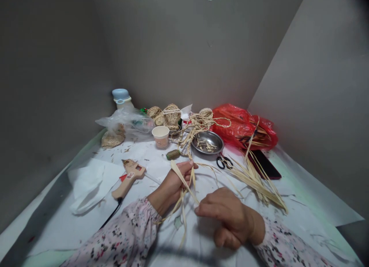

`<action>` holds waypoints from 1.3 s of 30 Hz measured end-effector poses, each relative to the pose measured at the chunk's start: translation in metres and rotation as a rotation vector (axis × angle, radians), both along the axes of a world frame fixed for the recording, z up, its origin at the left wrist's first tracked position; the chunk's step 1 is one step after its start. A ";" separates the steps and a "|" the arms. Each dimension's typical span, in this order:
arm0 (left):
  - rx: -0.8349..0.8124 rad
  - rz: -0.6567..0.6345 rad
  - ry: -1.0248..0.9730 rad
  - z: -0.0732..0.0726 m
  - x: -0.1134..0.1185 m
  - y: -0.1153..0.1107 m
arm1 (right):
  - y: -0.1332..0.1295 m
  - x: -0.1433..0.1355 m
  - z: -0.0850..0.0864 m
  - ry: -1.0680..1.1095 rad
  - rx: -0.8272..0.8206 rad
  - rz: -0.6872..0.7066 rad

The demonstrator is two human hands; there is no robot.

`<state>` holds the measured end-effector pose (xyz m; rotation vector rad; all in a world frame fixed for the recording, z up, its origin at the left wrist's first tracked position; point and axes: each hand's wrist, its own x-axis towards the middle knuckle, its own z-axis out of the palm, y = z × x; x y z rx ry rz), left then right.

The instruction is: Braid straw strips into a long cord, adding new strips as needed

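My left hand (177, 178) is closed in a pinch on the end of a straw braid (190, 153), with several loose pale strips hanging below it. The braid runs away from me toward a heap of plaited straw cord (198, 124). One flat straw strip (184, 182) slants from my left hand down to the fingertips of my right hand (223, 217). Those right fingers are curled, and the strip's end is at the thumb and index finger. Scissors with black handles (224, 162) lie beyond my right hand. Left of my left hand rests a glue gun (129, 178).
Behind stand a paper cup (160, 137), a metal bowl (207, 142) with straw scraps, and coiled straw pieces (172, 115). A red plastic bag (233, 122), a phone (266, 165) and a straw bundle (259, 184) lie right. White tissue (92, 184) lies left.
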<state>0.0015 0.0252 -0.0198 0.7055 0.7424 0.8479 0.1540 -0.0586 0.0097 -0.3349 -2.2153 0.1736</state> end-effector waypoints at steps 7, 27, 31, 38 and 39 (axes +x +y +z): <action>0.013 0.012 0.025 0.005 0.001 -0.005 | -0.002 0.000 0.005 0.193 -0.115 -0.251; 0.110 0.007 0.101 0.008 0.002 -0.011 | 0.049 -0.022 0.021 0.288 -0.892 -0.581; 0.090 0.006 0.130 0.012 0.001 -0.011 | 0.053 -0.005 0.018 0.367 -1.103 -0.583; 0.136 -0.007 0.133 0.011 0.003 -0.009 | 0.055 -0.008 0.005 0.338 -1.100 -0.607; 0.141 -0.010 0.135 0.011 0.003 -0.009 | 0.055 -0.008 0.004 0.330 -1.089 -0.609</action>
